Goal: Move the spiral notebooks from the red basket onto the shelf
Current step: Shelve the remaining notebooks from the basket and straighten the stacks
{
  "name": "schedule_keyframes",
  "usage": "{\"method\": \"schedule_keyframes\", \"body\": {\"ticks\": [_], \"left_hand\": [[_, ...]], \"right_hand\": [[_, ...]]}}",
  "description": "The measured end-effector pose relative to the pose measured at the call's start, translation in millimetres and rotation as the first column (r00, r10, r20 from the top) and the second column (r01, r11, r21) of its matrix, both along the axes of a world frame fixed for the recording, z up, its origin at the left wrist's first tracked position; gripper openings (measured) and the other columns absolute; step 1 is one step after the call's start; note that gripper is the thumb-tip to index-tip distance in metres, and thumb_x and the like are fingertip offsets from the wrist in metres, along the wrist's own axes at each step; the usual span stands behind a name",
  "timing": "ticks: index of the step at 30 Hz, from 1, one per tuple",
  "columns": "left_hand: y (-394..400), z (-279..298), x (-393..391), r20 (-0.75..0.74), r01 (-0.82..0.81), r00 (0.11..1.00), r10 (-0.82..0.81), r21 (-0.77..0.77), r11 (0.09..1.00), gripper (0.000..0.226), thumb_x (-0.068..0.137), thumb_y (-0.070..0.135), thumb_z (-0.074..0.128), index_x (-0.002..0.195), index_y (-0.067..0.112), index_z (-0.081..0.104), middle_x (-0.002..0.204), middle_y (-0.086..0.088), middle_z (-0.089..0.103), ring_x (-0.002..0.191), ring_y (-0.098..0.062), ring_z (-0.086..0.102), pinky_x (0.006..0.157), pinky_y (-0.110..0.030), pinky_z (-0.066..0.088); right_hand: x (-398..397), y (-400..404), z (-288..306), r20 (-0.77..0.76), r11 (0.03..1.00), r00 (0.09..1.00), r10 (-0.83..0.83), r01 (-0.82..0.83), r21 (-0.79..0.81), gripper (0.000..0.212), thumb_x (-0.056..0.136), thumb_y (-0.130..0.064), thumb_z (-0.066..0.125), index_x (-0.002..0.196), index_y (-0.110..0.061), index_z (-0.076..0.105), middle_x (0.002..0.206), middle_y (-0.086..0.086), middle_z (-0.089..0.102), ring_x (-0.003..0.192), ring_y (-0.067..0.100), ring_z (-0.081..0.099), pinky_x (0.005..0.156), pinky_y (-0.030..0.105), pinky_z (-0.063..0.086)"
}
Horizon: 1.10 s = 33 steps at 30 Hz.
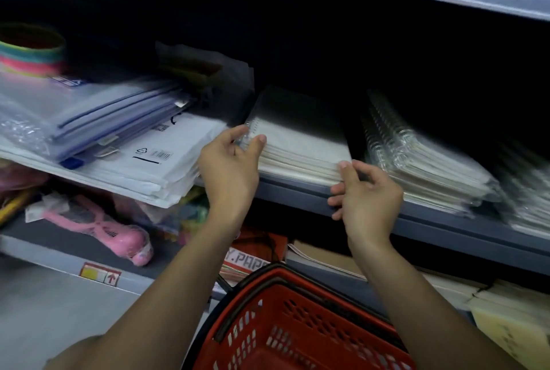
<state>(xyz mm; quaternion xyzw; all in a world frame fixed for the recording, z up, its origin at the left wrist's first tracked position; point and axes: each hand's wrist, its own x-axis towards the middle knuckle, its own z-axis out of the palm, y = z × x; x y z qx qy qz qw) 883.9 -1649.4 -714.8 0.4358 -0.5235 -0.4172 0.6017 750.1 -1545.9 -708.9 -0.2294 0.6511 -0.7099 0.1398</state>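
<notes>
On the grey shelf (440, 221) at chest height, a stack of spiral notebooks (300, 143) in clear wrap lies flat with its wire binding along the left edge. Both hands are on it. The left hand (229, 167) has its grip clamped on the near-left corner at the coils, thumb on top and forefinger curled at the binding. The right hand (369, 194) pinches the near-right corner, thumb on the top cover, the other fingers curled under the shelf's front lip. Just to the right lies a second pile of spiral notebooks (422, 158), also wrapped, with a dark gap between the two. Left of the held stack sits a heap of white padded envelopes (148, 167) with zip pouches (98, 119) on top, and a rainbow spring toy (29, 54) stands further back. Below the arms the red basket (297, 322) stands near the lower shelf; what shows of its inside looks bare. A pink toy (101, 229) in plastic lies on that lower shelf at left.
</notes>
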Motion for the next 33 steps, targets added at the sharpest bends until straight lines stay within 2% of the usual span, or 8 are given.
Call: {"method": "schedule_keyframes", "body": {"ticks": [9,13,17,20,24,27,29,33], "left_hand": [[24,0,27,0.101,0.051,0.994,-0.04,-0.102,0.994,0.034,0.09,0.032,0.072,0.121,0.023,0.065,0.061,-0.017,0.057,0.056,-0.01,0.054,0.073,-0.004,0.046],[50,-8,44,0.193,0.106,0.978,-0.079,-0.13,0.986,0.017,0.09,0.028,0.073,0.104,0.021,0.065,0.063,-0.023,0.06,0.051,-0.025,0.057,0.055,-0.022,0.051],[70,-44,44,0.328,0.276,0.899,-0.289,0.087,0.957,0.012,0.087,0.023,0.074,0.085,0.024,0.063,0.06,-0.016,0.063,0.048,-0.018,0.06,0.053,-0.034,0.048],[103,-81,39,0.48,0.44,0.678,-0.557,0.342,0.83,0.012,0.092,0.015,0.065,0.08,0.016,0.063,0.066,-0.011,0.064,0.048,-0.007,0.058,0.054,-0.024,0.047],[160,-149,49,0.719,0.439,0.058,-0.693,0.605,0.664,0.024,0.084,0.025,0.055,0.089,0.006,0.069,0.099,-0.017,0.072,0.098,-0.029,0.07,0.083,-0.028,0.052],[194,-187,56,0.74,0.305,-0.35,-0.575,0.67,0.677,0.04,0.096,0.032,0.046,0.122,0.005,0.06,0.13,-0.016,0.061,0.131,-0.034,0.046,0.112,-0.042,0.037],[203,-198,54,0.761,0.264,-0.408,-0.504,0.627,0.733,0.051,0.098,0.042,0.04,0.13,0.005,0.054,0.138,-0.017,0.054,0.136,-0.036,0.036,0.112,-0.045,0.033],[189,-216,53,0.669,0.122,-0.301,-0.679,0.734,0.668,0.065,0.099,0.053,0.033,0.133,0.0,0.051,0.139,-0.018,0.055,0.13,-0.036,0.05,0.109,-0.04,0.041]], "right_hand": [[11,34,1,-0.088,0.991,0.987,0.132,-0.129,0.038,0.031,0.093,-0.03,0.067,0.123,-0.021,0.064,0.061,0.009,0.069,0.049,0.018,0.06,0.044,0.027,0.049],[14,79,-9,-0.183,0.96,0.951,0.248,-0.217,0.175,0.02,0.095,-0.026,0.065,0.115,-0.022,0.066,0.062,0.009,0.068,0.049,0.015,0.061,0.05,0.03,0.051],[12,141,-49,-0.119,0.877,0.925,0.361,-0.293,0.38,0.007,0.095,-0.021,0.064,0.099,-0.016,0.068,0.061,0.007,0.066,0.047,0.014,0.057,0.046,0.028,0.047],[14,193,-111,-0.014,0.716,0.901,0.435,-0.336,0.612,0.015,0.096,-0.025,0.062,0.086,-0.015,0.069,0.062,0.008,0.068,0.046,0.015,0.06,0.046,0.03,0.049],[17,244,-206,0.107,0.429,0.885,0.453,-0.322,0.844,0.043,0.092,-0.045,0.06,0.067,-0.01,0.061,0.057,0.005,0.062,0.051,0.021,0.061,0.054,0.036,0.05],[26,251,-239,0.275,0.29,0.88,0.388,-0.4,0.869,0.045,0.087,-0.062,0.052,0.071,-0.02,0.058,0.062,-0.004,0.053,0.052,0.012,0.051,0.049,0.026,0.041],[35,247,-241,0.397,0.318,0.881,0.258,-0.465,0.826,0.039,0.092,-0.059,0.05,0.085,-0.022,0.058,0.07,0.001,0.061,0.059,0.019,0.061,0.051,0.024,0.048],[50,248,-235,0.56,0.32,0.808,0.185,-0.588,0.743,0.039,0.096,-0.058,0.048,0.09,-0.022,0.063,0.084,-0.003,0.066,0.07,0.014,0.061,0.061,0.02,0.043]]}}
